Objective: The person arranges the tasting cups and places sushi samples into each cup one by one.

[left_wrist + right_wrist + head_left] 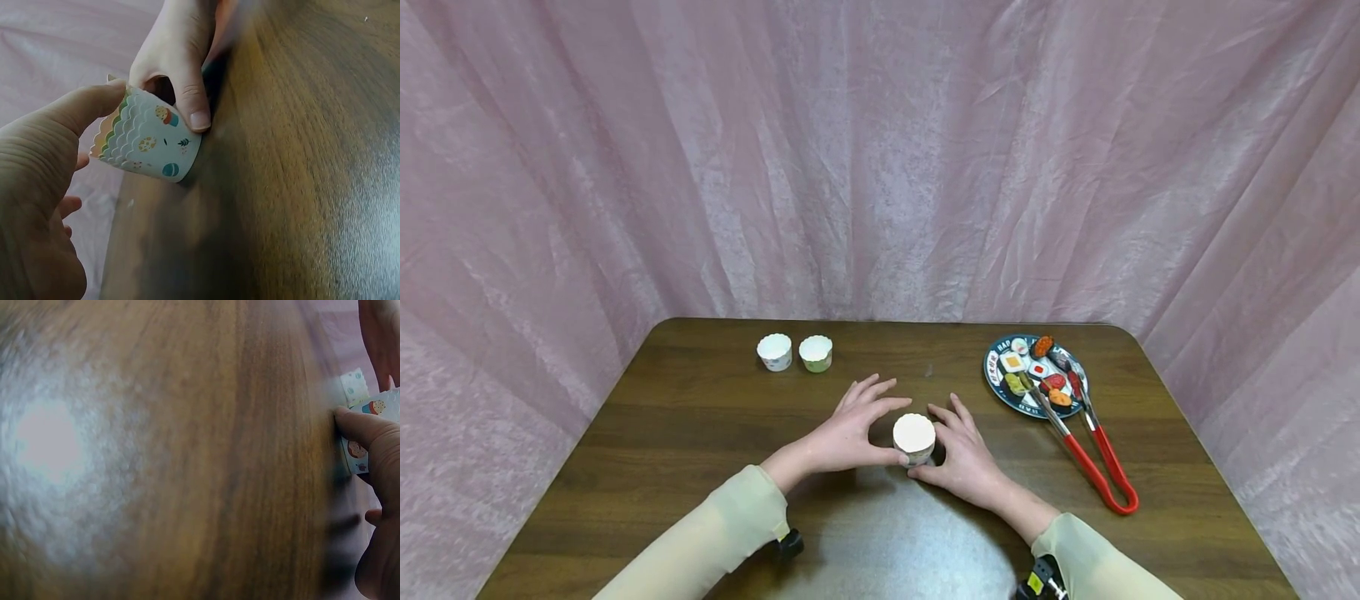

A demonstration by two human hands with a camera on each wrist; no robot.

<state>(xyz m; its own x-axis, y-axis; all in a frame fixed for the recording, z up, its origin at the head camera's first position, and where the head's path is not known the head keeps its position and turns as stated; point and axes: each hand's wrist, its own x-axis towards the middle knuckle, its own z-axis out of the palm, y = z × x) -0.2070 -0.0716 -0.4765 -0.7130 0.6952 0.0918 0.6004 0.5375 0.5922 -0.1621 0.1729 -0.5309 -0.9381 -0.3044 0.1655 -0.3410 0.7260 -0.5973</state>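
Pale sleeves (715, 533) lie nearest, along the bottom edge. Patterned paper cup (915, 435) upright, below and slightly right of centre. Right hand (966, 457) pinches it between thumb and fingers; left hand (850, 433) spread, thumb against the cup. Left of centre: bluish cup (776, 353) beside green cup (816, 356). Right of frame: plate (992, 367) of sushi-like pieces (1054, 382), red-handled tongs (1077, 450) resting across. Pink curtain (880, 167) fills the upper frame.

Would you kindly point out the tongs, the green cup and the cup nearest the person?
Tongs (1078, 456), head view: on a red handle.
Green cup (817, 363), head view: on its outer wall.
Nearest cup (152, 139), left wrist view: on its printed side.
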